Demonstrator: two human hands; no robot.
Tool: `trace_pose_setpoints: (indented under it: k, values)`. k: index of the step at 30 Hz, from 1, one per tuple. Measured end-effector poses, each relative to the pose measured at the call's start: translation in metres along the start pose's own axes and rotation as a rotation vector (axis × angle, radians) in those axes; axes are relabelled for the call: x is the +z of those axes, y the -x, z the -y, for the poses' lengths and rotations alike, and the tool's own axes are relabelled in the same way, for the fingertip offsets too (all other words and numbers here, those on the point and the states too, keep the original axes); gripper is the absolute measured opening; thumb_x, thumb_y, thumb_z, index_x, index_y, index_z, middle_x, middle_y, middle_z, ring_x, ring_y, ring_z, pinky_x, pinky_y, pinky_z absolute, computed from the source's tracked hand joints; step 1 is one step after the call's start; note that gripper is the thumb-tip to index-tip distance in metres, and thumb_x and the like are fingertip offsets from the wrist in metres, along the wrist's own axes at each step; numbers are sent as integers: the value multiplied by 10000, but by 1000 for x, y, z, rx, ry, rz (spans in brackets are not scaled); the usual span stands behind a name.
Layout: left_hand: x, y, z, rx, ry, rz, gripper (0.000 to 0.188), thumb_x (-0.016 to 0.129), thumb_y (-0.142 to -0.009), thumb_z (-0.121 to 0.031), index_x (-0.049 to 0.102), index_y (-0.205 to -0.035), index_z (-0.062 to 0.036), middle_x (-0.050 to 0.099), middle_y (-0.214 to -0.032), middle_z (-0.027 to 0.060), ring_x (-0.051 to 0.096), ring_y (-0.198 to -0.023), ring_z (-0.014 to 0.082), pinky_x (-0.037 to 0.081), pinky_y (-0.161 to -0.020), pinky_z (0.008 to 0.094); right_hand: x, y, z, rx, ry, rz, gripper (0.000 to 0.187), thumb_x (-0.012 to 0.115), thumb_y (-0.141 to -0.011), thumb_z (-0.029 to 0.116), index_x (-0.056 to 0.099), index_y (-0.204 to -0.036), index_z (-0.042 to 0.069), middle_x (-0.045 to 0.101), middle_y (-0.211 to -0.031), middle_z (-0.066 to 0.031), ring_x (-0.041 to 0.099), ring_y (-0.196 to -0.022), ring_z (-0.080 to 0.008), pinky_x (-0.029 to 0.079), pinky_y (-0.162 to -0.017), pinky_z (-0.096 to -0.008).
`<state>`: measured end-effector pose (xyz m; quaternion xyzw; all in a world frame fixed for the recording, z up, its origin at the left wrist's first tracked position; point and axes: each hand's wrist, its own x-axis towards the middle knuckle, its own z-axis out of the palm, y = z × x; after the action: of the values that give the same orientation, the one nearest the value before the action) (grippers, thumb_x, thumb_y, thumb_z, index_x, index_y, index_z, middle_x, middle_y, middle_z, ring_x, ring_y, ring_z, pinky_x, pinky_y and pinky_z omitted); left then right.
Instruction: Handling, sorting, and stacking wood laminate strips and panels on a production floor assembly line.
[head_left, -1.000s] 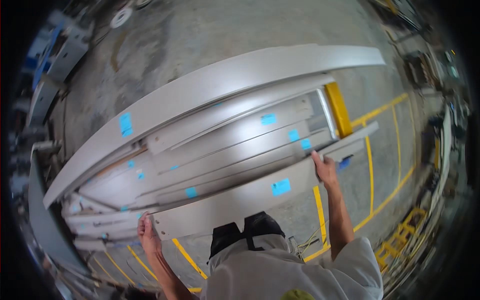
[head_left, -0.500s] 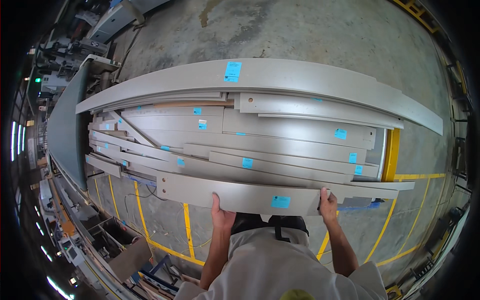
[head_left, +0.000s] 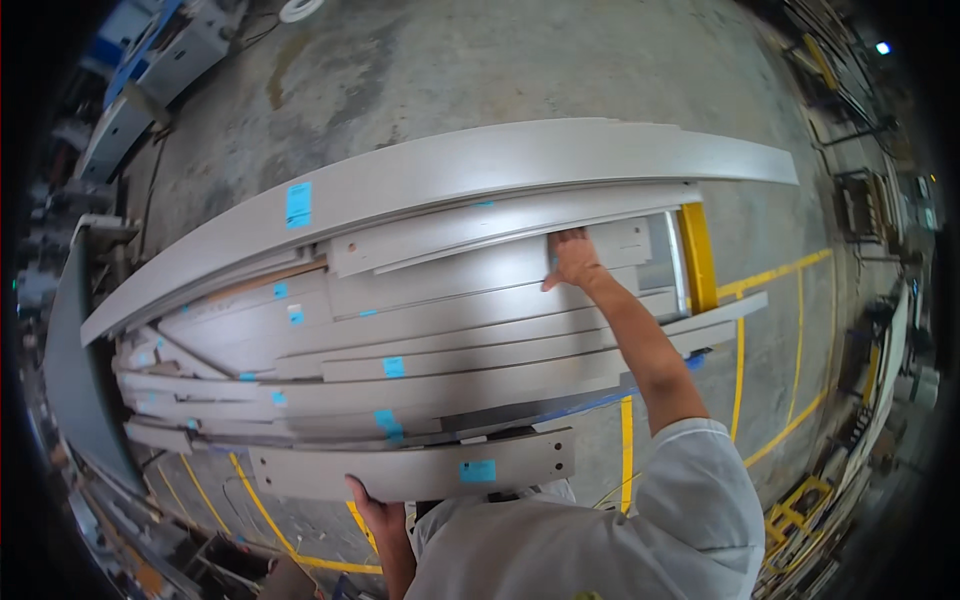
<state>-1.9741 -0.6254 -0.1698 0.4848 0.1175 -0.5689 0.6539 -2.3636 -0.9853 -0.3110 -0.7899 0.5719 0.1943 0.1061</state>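
Note:
Close to my body, a short grey board [head_left: 420, 470] with a blue label and holes at its end is held by my left hand [head_left: 375, 512]. The left thumb lies on its face, and the fingers are hidden beneath. My right arm stretches over the stack to the far right. There my right hand [head_left: 574, 260] rests on a wide grey board [head_left: 450, 275], thumb apart from the fingers, open. The fingertips reach close to the edge of an overlying board [head_left: 430, 235] with a hole, so they show only in part.
Several long grey strips with blue labels lie stacked between the hands, and one long curved-looking panel [head_left: 450, 155] spans the far side. A yellow support post [head_left: 699, 258] stands at the stack's right end. A green-grey surface [head_left: 80, 370] lies left; yellow lines [head_left: 627, 450] mark the concrete floor.
My right hand has let go of the short board and reached forward onto the stack. The left hand keeps the board, which has moved down and left. The view has shifted to the right.

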Motion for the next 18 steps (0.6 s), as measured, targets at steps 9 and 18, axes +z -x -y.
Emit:
trace_pose_setpoints:
  k: [9, 18]
  values:
    - [-15, 10, 13, 0, 19, -41, 542, 463, -923, -467, 437, -1311, -89, 491, -1313, 72, 460, -1202, 265, 350, -1028, 452, -3, -20, 14, -38, -17, 36, 1229, 726, -444, 684, 340, -1325, -80, 363, -1367, -271, 278, -1323, -385, 199, -1091, -510]
    - [5, 7, 12, 28, 20, -129, 538, 449, -907, -531, 502, -1237, -109, 578, -1176, 35, 535, -1099, 222, 418, -954, 400, -21, 18, -17, -286, -319, -237, 484, 781, -636, 343, 584, -974, 58, 589, -976, -149, 555, -932, -354, 458, -771, -430]
